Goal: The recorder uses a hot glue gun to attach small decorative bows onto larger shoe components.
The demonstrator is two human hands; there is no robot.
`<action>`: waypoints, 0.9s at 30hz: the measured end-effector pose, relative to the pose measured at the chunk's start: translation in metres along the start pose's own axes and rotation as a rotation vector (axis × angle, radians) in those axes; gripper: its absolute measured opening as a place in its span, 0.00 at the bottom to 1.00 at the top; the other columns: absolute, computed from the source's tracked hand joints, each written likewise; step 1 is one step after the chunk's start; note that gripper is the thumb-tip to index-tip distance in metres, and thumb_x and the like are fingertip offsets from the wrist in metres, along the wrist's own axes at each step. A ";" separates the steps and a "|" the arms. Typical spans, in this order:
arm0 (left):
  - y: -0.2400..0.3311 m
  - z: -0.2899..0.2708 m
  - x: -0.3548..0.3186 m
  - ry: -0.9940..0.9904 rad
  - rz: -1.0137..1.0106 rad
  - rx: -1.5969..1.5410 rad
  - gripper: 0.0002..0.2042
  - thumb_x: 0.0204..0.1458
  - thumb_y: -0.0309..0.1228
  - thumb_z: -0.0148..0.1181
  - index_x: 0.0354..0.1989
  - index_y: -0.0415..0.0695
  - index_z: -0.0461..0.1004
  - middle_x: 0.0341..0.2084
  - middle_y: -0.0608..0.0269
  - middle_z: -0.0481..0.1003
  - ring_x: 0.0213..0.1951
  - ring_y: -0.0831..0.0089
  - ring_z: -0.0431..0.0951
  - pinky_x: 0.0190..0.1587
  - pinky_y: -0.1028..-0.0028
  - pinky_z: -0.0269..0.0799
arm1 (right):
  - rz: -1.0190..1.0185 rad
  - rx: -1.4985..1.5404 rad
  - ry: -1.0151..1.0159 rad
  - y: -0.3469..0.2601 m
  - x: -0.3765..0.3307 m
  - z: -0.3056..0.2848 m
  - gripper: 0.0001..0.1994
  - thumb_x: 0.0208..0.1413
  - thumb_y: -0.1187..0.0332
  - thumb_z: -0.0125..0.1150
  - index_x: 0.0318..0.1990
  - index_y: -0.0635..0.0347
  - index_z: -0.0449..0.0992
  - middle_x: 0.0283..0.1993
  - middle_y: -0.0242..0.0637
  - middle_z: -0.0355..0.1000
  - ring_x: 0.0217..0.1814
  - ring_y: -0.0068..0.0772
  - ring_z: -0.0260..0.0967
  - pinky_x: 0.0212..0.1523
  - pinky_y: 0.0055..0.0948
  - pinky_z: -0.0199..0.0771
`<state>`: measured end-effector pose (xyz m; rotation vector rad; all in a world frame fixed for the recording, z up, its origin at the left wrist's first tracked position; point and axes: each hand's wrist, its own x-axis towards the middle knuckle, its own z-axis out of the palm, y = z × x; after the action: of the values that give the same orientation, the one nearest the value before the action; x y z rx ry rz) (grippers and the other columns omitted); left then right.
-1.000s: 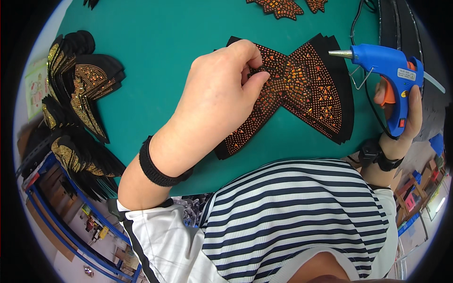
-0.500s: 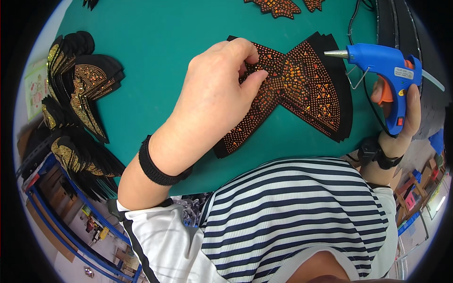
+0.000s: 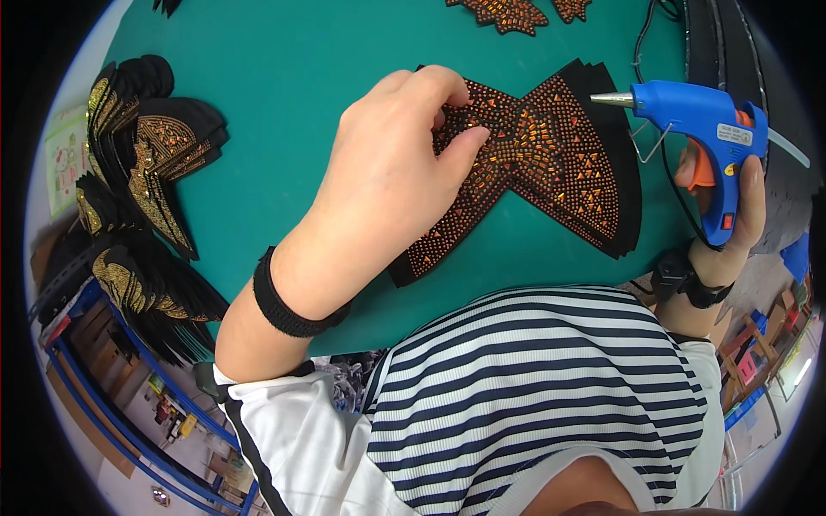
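Note:
A bow-shaped black fabric piece (image 3: 568,163), covered in orange and copper studs, lies on the green table, with plain black layers showing along its right edge. Over its left wing is my left hand (image 3: 400,142), palm down, fingers curved. Thumb and index finger are apart, and nothing shows between them; the other fingertips are hidden under the hand. My right hand (image 3: 750,202) is wrapped round the handle of a blue hot glue gun (image 3: 688,112), a finger at its orange trigger. The metal nozzle points left, above the piece's right edge.
Stacks of black pieces with gold studs (image 3: 163,142) stand along the table's left edge, with more below them (image 3: 142,284). Orange-studded pieces (image 3: 503,13) lie at the far edge. A black cord (image 3: 641,43) runs near the glue gun. Blue-framed shelving (image 3: 129,387) is at lower left.
Almost nothing differs. My left hand has shifted very slightly over the left wing, and the glue gun has barely moved.

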<state>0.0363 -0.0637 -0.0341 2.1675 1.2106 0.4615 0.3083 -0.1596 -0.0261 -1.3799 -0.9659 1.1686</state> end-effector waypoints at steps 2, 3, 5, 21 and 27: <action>0.002 -0.004 -0.004 0.044 0.055 0.051 0.09 0.39 0.23 0.61 0.32 0.42 0.72 0.23 0.62 0.69 0.16 0.79 0.68 0.19 0.81 0.64 | -0.005 0.004 0.006 0.000 0.000 0.000 0.29 0.54 0.49 0.41 0.48 0.71 0.65 0.29 0.46 0.72 0.29 0.28 0.71 0.32 0.18 0.68; 0.002 -0.006 -0.007 0.064 0.083 0.076 0.09 0.40 0.22 0.61 0.32 0.42 0.73 0.24 0.62 0.69 0.17 0.78 0.68 0.19 0.81 0.64 | -0.006 0.007 0.010 0.000 0.000 0.000 0.29 0.53 0.49 0.41 0.48 0.71 0.65 0.29 0.46 0.72 0.29 0.29 0.71 0.32 0.18 0.68; -0.002 -0.005 -0.013 0.036 0.255 0.104 0.10 0.39 0.20 0.60 0.32 0.42 0.74 0.26 0.61 0.69 0.19 0.75 0.69 0.21 0.79 0.65 | -0.010 0.028 -0.030 0.002 0.002 -0.003 0.29 0.54 0.50 0.41 0.48 0.71 0.65 0.29 0.47 0.72 0.29 0.29 0.71 0.31 0.18 0.68; 0.003 0.008 -0.019 -0.114 0.503 0.230 0.17 0.28 0.21 0.58 0.33 0.46 0.77 0.30 0.64 0.68 0.28 0.71 0.67 0.23 0.77 0.67 | 0.049 0.022 -0.027 0.005 0.000 -0.010 0.31 0.54 0.49 0.40 0.51 0.73 0.60 0.29 0.45 0.70 0.29 0.28 0.67 0.33 0.21 0.63; 0.005 0.009 -0.021 -0.118 0.486 0.244 0.17 0.28 0.21 0.58 0.33 0.46 0.77 0.30 0.64 0.68 0.28 0.71 0.67 0.24 0.77 0.67 | 0.024 0.036 -0.120 0.009 0.003 -0.020 0.30 0.54 0.50 0.40 0.51 0.73 0.60 0.30 0.46 0.70 0.30 0.29 0.68 0.34 0.22 0.65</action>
<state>0.0343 -0.0866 -0.0380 2.6670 0.6967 0.3888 0.3278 -0.1616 -0.0354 -1.3076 -1.0097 1.2936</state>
